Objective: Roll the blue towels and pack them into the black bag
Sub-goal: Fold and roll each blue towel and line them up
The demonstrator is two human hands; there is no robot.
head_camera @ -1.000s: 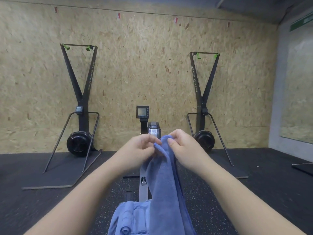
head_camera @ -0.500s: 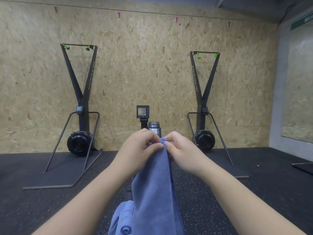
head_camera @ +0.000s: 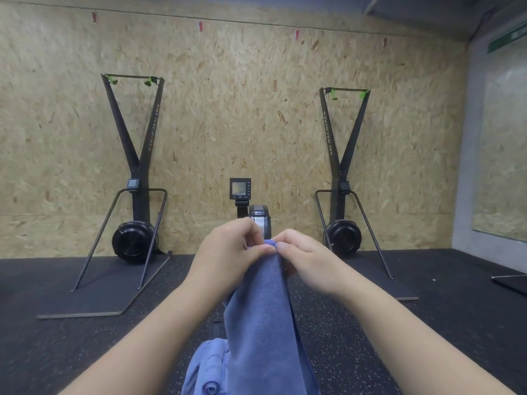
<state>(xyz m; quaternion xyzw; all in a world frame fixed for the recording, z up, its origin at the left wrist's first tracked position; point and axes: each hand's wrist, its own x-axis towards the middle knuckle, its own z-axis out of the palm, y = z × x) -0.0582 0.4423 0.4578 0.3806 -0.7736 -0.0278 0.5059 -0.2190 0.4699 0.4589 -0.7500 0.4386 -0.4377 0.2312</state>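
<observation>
- The left hand [head_camera: 228, 253] pinches the top edge of a blue towel [head_camera: 258, 315], thumb against curled fingers; the right hand [head_camera: 306, 259] pinches the same edge just beside it, the two hands nearly touching; the towel hangs down between the forearms
- A second heap of blue cloth [head_camera: 208, 366] lies low at the bottom edge, partly behind the hanging towel; the black bag is not in view
- The step in hand looks like gathering the towel's edge before rolling; the next move likely calls for laying it flat or winding it tight from the pinched end
- Left to right across the room: a ski machine [head_camera: 134, 178] on its base, a rower monitor [head_camera: 240, 188], a second ski machine [head_camera: 343, 172]; all stand on a dark speckled floor [head_camera: 71, 343] before a chipboard wall [head_camera: 242, 109]; a mirror [head_camera: 503, 143] hangs at far right
</observation>
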